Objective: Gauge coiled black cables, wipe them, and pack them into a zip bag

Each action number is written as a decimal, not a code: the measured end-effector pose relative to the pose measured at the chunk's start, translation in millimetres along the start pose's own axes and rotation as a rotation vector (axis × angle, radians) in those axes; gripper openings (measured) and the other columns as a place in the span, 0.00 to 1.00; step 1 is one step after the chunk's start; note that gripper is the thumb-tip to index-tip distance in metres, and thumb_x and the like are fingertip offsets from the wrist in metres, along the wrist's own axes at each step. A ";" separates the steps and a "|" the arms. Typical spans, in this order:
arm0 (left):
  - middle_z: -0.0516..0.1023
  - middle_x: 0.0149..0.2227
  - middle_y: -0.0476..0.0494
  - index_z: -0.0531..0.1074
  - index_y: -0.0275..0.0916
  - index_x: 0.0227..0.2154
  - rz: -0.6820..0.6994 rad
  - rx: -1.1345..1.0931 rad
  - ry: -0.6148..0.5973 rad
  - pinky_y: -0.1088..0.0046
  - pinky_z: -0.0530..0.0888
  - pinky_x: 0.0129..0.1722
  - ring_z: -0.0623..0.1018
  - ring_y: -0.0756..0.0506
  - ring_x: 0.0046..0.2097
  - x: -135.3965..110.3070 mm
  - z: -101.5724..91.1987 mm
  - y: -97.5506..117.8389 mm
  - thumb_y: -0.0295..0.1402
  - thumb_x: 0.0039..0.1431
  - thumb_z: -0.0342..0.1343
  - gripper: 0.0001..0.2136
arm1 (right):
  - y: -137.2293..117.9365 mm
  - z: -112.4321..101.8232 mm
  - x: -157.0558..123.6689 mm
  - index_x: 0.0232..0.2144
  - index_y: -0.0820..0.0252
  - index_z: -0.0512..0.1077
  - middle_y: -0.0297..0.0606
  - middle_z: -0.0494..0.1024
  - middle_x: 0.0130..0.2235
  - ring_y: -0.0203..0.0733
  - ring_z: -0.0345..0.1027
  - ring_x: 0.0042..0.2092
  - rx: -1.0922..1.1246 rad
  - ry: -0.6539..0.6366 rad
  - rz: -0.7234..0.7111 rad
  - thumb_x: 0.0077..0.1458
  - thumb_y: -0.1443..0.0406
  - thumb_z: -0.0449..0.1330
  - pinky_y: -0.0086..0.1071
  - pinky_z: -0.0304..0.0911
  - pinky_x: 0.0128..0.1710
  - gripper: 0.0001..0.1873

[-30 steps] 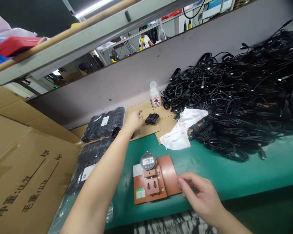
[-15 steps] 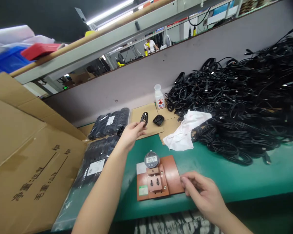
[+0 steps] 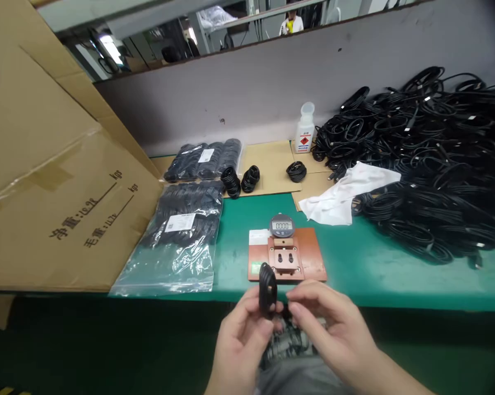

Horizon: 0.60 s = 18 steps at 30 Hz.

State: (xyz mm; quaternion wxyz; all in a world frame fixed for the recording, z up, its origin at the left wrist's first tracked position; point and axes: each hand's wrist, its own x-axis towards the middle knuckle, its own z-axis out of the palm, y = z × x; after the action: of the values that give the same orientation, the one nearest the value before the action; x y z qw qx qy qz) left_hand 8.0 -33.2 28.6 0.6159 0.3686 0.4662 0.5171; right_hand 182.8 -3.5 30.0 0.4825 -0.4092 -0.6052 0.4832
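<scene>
Upright in my left hand (image 3: 247,329) is a small coil of black cable (image 3: 268,291), gripped between thumb and fingers at the table's front edge. Close beside it on the right, my right hand (image 3: 325,323) has its thumb and forefinger pinched together. Something dark shows by those fingertips, too small to make out. Just beyond both hands, a digital dial gauge (image 3: 282,226) reading zeros is mounted on a reddish-brown base plate (image 3: 313,258) with a clamp block. The coil overlaps the plate's near left corner in the view.
Bagged black coils (image 3: 181,206) lie left, beside a large cardboard box (image 3: 86,219). Several loose coils (image 3: 296,171) sit on cardboard at the back. A white bottle (image 3: 305,131), a white cloth (image 3: 350,192) and a big heap of black cables (image 3: 412,164) occupy the right side.
My left hand has brought the cable coil from the back of the table to the front edge. My right hand has left the plate's right side and come beside the coil. The view has shifted downward.
</scene>
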 end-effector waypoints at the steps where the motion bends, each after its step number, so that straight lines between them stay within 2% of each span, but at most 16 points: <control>1: 0.81 0.50 0.36 0.82 0.39 0.39 0.007 0.034 -0.012 0.70 0.79 0.41 0.81 0.42 0.41 -3.0 0.8 -1.9 0.35 0.60 0.65 0.07 | -1.2 4.7 -0.1 0.38 0.58 0.76 0.41 0.79 0.36 0.41 0.77 0.33 0.024 -0.014 0.013 0.65 0.64 0.59 0.30 0.75 0.32 0.06; 3: 0.80 0.51 0.35 0.81 0.40 0.42 -0.025 0.003 -0.003 0.69 0.79 0.41 0.82 0.40 0.44 -7.2 4.0 -5.4 0.36 0.59 0.66 0.09 | -1.4 11.8 -1.0 0.37 0.58 0.75 0.39 0.77 0.35 0.39 0.75 0.32 0.078 -0.007 0.057 0.66 0.64 0.58 0.29 0.74 0.31 0.07; 7: 0.83 0.47 0.38 0.77 0.44 0.46 -0.092 -0.186 0.115 0.68 0.80 0.42 0.82 0.39 0.45 -10.0 12.9 -13.8 0.35 0.55 0.70 0.16 | 3.9 16.5 -4.3 0.36 0.57 0.73 0.38 0.75 0.35 0.38 0.73 0.31 0.065 0.037 0.121 0.66 0.63 0.58 0.28 0.72 0.29 0.06; 12: 0.79 0.53 0.35 0.75 0.44 0.52 -0.125 -0.212 0.046 0.65 0.79 0.48 0.80 0.37 0.52 -9.1 14.4 -19.7 0.36 0.57 0.68 0.20 | 8.6 11.7 -6.1 0.35 0.57 0.73 0.39 0.73 0.36 0.40 0.72 0.35 -0.091 0.022 0.039 0.65 0.65 0.58 0.29 0.72 0.32 0.06; 15: 0.80 0.51 0.35 0.75 0.41 0.52 -0.116 -0.233 0.002 0.65 0.79 0.46 0.80 0.38 0.48 -8.1 13.4 -19.8 0.38 0.58 0.67 0.20 | 8.5 10.3 -7.0 0.33 0.57 0.72 0.39 0.73 0.35 0.40 0.72 0.35 -0.147 0.010 0.010 0.65 0.65 0.58 0.30 0.72 0.31 0.07; 18: 0.81 0.44 0.40 0.77 0.41 0.47 -0.142 -0.222 0.042 0.71 0.78 0.37 0.80 0.45 0.37 -6.1 14.9 -19.9 0.39 0.59 0.66 0.15 | 10.1 11.5 -8.2 0.36 0.56 0.71 0.37 0.75 0.33 0.38 0.72 0.30 -0.120 0.034 0.037 0.65 0.64 0.58 0.28 0.72 0.29 0.04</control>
State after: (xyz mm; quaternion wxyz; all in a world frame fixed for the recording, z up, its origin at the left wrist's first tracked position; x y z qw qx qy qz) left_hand 27.9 -42.6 15.6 0.6782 0.2532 0.4438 0.5283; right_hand 173.5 -11.6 17.8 0.4584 -0.4567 -0.6170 0.4479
